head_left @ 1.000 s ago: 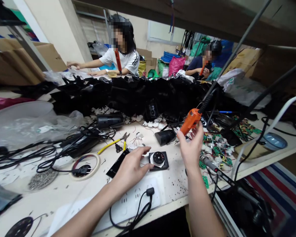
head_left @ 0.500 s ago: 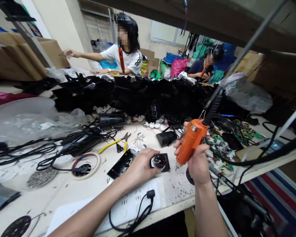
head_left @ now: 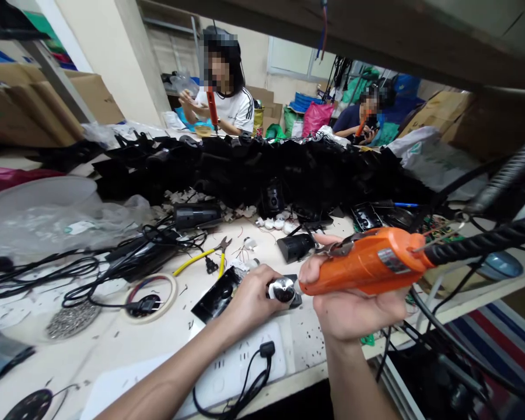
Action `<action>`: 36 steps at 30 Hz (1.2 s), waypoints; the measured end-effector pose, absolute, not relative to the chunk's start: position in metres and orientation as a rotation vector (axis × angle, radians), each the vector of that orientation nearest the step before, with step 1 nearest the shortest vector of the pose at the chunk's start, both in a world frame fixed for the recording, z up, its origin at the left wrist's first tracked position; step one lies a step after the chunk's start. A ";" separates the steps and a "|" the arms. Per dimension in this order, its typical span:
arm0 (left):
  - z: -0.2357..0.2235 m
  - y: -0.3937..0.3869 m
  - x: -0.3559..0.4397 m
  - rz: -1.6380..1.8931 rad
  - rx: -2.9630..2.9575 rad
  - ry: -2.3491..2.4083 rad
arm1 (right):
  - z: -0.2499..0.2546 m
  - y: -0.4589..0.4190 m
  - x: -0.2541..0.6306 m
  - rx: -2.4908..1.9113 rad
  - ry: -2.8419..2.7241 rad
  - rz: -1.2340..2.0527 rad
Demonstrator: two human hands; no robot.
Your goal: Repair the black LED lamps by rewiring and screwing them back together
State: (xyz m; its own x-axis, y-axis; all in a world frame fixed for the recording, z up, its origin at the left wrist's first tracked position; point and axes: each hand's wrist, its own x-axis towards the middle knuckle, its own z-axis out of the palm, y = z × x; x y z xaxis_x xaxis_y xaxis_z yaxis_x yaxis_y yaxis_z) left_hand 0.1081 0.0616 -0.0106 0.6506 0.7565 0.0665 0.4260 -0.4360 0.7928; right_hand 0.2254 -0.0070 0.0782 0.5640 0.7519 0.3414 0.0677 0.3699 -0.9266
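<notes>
My left hand (head_left: 254,294) is closed around a shiny silver dome-shaped part (head_left: 283,287), its thumb and fingers on either side. The part sits on a small dark block on the bench. An orange electric screwdriver (head_left: 363,263) lies nearly level in my right hand (head_left: 354,312), its front end pointing left at the silver part. Whether the bit touches the part cannot be made out. Just left of my left hand is an open black housing (head_left: 216,296). A black lamp-like casing (head_left: 294,246) rests beyond my hands.
Yellow-handled pliers (head_left: 201,256), a tape roll (head_left: 151,297) and a pile of small screws (head_left: 73,319) lie to the left. In front is a white power strip (head_left: 236,364). A heap of black casings (head_left: 245,166) spans the back. Two co-workers sit beyond it.
My right hand has swung the screwdriver from steep to nearly level, its front end now against or close beside the silver part. The left co-worker has drawn an outstretched arm in.
</notes>
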 end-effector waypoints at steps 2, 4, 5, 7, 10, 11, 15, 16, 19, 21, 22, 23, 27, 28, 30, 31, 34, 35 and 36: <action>-0.010 0.062 0.108 0.542 2.090 0.910 | 0.075 -0.004 0.225 -1.131 -0.909 0.548; -0.011 0.062 0.109 0.552 2.092 0.910 | 0.072 0.000 0.225 -1.095 -0.877 0.566; -0.012 0.062 0.109 0.558 2.091 0.911 | 0.070 0.001 0.224 -1.077 -0.849 0.576; -0.014 0.062 0.109 0.570 2.083 0.912 | 0.069 0.004 0.223 -1.039 -0.804 0.600; -0.018 0.064 0.109 0.576 2.062 0.897 | 0.069 0.006 0.220 -0.965 -0.780 0.645; -0.019 0.065 0.109 0.568 2.057 0.885 | 0.070 0.006 0.218 -0.925 -0.774 0.657; -0.018 0.069 0.109 0.513 2.067 0.843 | 0.069 0.009 0.211 -0.728 -0.757 0.707; -0.018 0.069 0.109 0.506 2.072 0.836 | 0.068 0.010 0.210 -0.704 -0.765 0.713; -0.015 0.070 0.110 0.501 2.075 0.815 | 0.064 0.014 0.206 -0.707 -0.816 0.701; -0.014 0.071 0.110 0.507 2.063 0.800 | 0.061 0.017 0.205 -0.716 -0.822 0.698; -0.014 0.071 0.109 0.513 2.058 0.794 | 0.060 0.017 0.205 -0.721 -0.814 0.699; -0.014 0.071 0.109 0.520 2.052 0.788 | 0.059 0.018 0.205 -0.727 -0.805 0.697; -0.013 0.070 0.108 0.552 2.055 0.755 | 0.059 0.016 0.206 -0.770 -0.779 0.682; -0.013 0.070 0.108 0.555 2.063 0.743 | 0.060 0.015 0.207 -0.780 -0.775 0.681; -0.011 0.068 0.106 0.558 2.081 0.721 | 0.060 0.015 0.206 -0.793 -0.768 0.680; -0.010 0.067 0.106 0.558 2.091 0.712 | 0.060 0.014 0.206 -0.795 -0.765 0.678; -0.008 0.065 0.104 0.557 2.134 0.694 | 0.062 0.015 0.205 -0.786 -0.758 0.681; -0.008 0.065 0.104 0.556 2.149 0.693 | 0.062 0.015 0.205 -0.778 -0.756 0.688; -0.009 0.064 0.103 0.557 2.161 0.697 | 0.064 0.015 0.205 -0.766 -0.756 0.698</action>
State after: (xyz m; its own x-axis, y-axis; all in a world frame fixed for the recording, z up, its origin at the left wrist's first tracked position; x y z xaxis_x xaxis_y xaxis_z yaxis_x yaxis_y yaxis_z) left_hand 0.1034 0.0642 -0.0085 0.7532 0.6384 0.1585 0.2954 -0.5436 0.7856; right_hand 0.2050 0.0146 0.0638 0.5394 0.7739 0.3319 -0.2699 0.5323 -0.8024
